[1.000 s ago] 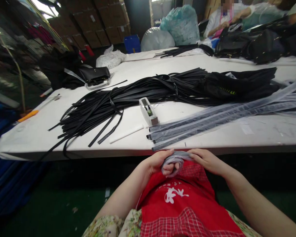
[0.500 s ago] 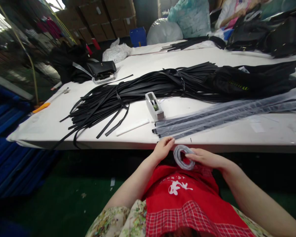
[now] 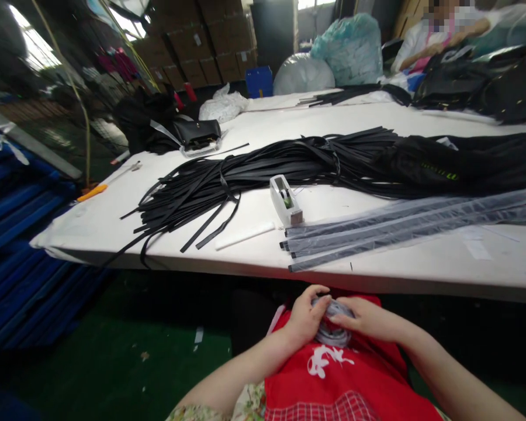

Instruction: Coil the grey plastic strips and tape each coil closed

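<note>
Currently, both hands close on a coil of grey, plastic-covered strap (image 3: 335, 337), which lies nearer the wearer than the tape dispenser (image 3: 284, 202), below the table edge and against a red apron (image 3: 333, 392). The left hand (image 3: 307, 314) curls its fingers and thumb over one side of the coil; the right hand (image 3: 363, 317) pinches the opposite side, thumb laid across it. How tightly either one grips, I cannot tell. Just right of the dispenser, several wrapped strips (image 3: 377, 229) lie on the white table (image 3: 228, 257), their dark ends close to its base. Behind the dispenser stretches a tied bundle of black straps (image 3: 272, 161), and a thin white stick (image 3: 245, 235) lies just to its left. Farther left of it are an orange-handled tool (image 3: 92, 193) and a black bag (image 3: 198, 133). Well beyond the dispenser, to the right, a co-worker's arm (image 3: 464, 36) extends over dark bags (image 3: 456, 85).
</note>
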Action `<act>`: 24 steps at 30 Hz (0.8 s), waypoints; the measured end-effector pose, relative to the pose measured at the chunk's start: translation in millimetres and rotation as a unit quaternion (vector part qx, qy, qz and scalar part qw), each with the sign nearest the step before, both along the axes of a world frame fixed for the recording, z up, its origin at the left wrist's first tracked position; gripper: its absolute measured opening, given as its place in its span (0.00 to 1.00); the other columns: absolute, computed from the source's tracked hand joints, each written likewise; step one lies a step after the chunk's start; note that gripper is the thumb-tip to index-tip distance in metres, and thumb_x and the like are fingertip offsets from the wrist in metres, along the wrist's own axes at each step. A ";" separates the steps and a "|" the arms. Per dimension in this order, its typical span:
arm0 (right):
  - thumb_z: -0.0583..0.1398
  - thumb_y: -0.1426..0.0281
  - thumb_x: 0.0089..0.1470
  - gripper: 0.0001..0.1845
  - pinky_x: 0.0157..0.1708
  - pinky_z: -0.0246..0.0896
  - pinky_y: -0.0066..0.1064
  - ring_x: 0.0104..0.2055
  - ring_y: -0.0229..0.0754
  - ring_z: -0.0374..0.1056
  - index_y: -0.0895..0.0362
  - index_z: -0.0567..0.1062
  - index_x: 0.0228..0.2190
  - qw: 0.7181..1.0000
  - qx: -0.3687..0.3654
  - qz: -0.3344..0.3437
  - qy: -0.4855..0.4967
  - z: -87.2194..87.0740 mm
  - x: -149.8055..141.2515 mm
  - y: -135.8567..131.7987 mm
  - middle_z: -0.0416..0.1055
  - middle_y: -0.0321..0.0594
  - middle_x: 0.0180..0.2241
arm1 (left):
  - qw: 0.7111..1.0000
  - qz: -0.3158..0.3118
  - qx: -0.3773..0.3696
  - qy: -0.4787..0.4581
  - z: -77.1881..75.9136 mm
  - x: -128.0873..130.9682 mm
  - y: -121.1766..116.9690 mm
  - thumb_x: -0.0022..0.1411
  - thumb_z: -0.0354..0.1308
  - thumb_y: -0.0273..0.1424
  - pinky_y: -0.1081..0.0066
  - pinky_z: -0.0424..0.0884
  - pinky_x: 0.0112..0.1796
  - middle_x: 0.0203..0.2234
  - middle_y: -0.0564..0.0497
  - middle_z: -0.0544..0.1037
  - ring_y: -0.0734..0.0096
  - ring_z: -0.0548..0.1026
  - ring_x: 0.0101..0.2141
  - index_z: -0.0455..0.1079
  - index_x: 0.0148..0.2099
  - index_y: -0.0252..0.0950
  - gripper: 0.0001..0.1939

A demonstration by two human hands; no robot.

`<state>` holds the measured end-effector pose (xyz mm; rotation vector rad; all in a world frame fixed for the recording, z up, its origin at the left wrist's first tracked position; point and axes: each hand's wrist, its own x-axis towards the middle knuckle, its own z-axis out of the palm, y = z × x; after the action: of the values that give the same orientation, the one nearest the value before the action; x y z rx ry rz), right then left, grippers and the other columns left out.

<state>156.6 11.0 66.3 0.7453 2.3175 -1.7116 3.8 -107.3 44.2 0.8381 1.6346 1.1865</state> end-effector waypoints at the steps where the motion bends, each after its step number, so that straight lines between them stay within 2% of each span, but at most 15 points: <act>1: 0.59 0.49 0.54 0.24 0.37 0.63 0.32 0.35 0.46 0.70 0.57 0.78 0.36 1.000 0.000 -0.012 0.001 -5.7 -1.3 -5.2 0.77 0.42 0.33 | 0.999 0.023 -0.015 -0.036 -3.7 0.3 -3.6 0.62 0.54 0.45 0.69 0.70 0.37 0.37 0.48 0.78 0.68 0.74 0.34 0.72 0.45 0.36 0.19; 4: 0.58 0.50 0.56 0.23 0.36 0.63 0.32 0.35 0.47 0.70 0.57 0.77 0.34 1.000 0.008 -0.029 0.005 -18.7 -7.5 -14.5 0.77 0.43 0.34 | 0.994 0.042 -0.058 -0.083 -6.9 -4.3 -12.1 0.63 0.52 0.48 0.70 0.69 0.32 0.32 0.50 0.76 0.70 0.72 0.28 0.71 0.43 0.35 0.21; 8: 0.59 0.53 0.55 0.20 0.33 0.62 0.30 0.33 0.45 0.70 0.57 0.78 0.34 1.000 0.004 0.016 0.004 -18.6 -17.2 -14.4 0.77 0.41 0.33 | 0.999 -0.029 -0.022 0.001 5.1 -20.8 -19.1 0.66 0.50 0.42 0.68 0.69 0.42 0.35 0.48 0.78 0.66 0.74 0.38 0.74 0.41 0.35 0.18; 10: 0.60 0.54 0.54 0.19 0.32 0.61 0.29 0.33 0.45 0.70 0.57 0.79 0.36 0.998 -0.016 0.064 0.008 -12.1 -23.1 -11.8 0.77 0.39 0.33 | 0.995 -0.091 -0.005 0.051 13.3 -28.8 -20.1 0.65 0.50 0.40 0.68 0.68 0.45 0.38 0.48 0.78 0.65 0.74 0.41 0.76 0.42 0.37 0.17; 13: 0.64 0.55 0.49 0.20 0.30 0.61 0.29 0.30 0.44 0.69 0.56 0.80 0.37 0.988 -0.029 0.150 0.001 3.1 -34.6 -0.9 0.77 0.37 0.31 | 0.982 -0.163 0.000 0.090 22.5 -36.4 -21.7 0.65 0.52 0.40 0.69 0.69 0.44 0.40 0.48 0.80 0.65 0.75 0.41 0.77 0.46 0.39 0.16; 16: 0.68 0.55 0.43 0.19 0.27 0.59 0.28 0.28 0.42 0.68 0.56 0.81 0.32 0.974 0.024 0.224 -0.023 24.1 -55.0 33.8 0.77 0.36 0.28 | 0.979 -0.177 -0.007 0.106 24.7 -39.4 -28.6 0.65 0.52 0.43 0.69 0.69 0.42 0.39 0.49 0.81 0.65 0.76 0.39 0.78 0.46 0.41 0.18; 17: 0.66 0.56 0.45 0.17 0.27 0.59 0.28 0.28 0.43 0.69 0.56 0.81 0.32 0.975 0.063 0.213 -0.018 31.8 -66.0 52.5 0.77 0.37 0.28 | 0.980 -0.168 -0.015 0.105 23.2 -39.7 -32.4 0.65 0.51 0.44 0.69 0.69 0.43 0.39 0.49 0.81 0.65 0.76 0.40 0.78 0.45 0.42 0.18; 19: 0.61 0.58 0.53 0.15 0.30 0.61 0.29 0.31 0.43 0.70 0.56 0.81 0.32 0.975 0.182 0.124 -0.004 45.6 -96.4 97.9 0.78 0.39 0.30 | 0.986 -0.132 -0.036 0.092 16.2 -39.8 -41.0 0.64 0.50 0.47 0.69 0.70 0.42 0.39 0.48 0.81 0.64 0.76 0.40 0.78 0.45 0.41 0.22; 20: 0.57 0.60 0.57 0.16 0.33 0.62 0.29 0.32 0.43 0.71 0.56 0.80 0.32 0.966 0.251 0.061 -0.005 50.9 -115.4 122.3 0.78 0.41 0.31 | 0.989 -0.113 -0.046 0.082 10.9 -39.7 -45.3 0.64 0.49 0.50 0.69 0.70 0.42 0.39 0.47 0.81 0.63 0.77 0.40 0.78 0.45 0.40 0.24; 21: 0.55 0.62 0.59 0.16 0.35 0.63 0.30 0.35 0.44 0.71 0.57 0.80 0.33 0.945 0.327 0.002 -0.026 54.4 -136.1 145.9 0.78 0.42 0.33 | 0.991 -0.099 -0.052 0.074 4.7 -39.6 -49.2 0.63 0.48 0.52 0.68 0.71 0.41 0.39 0.46 0.81 0.62 0.77 0.39 0.78 0.45 0.39 0.27; 24: 0.54 0.68 0.61 0.15 0.46 0.63 0.36 0.47 0.48 0.70 0.60 0.77 0.44 0.905 0.418 -0.069 -0.045 52.5 -198.5 199.2 0.75 0.51 0.46 | 0.993 -0.057 -0.060 0.080 -15.3 -40.9 -54.5 0.60 0.45 0.58 0.66 0.71 0.43 0.39 0.45 0.81 0.60 0.77 0.39 0.79 0.45 0.40 0.33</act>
<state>-41.9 210.2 118.8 1.0911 2.9583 -0.6059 -37.1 -161.8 28.9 0.9567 1.7428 0.9526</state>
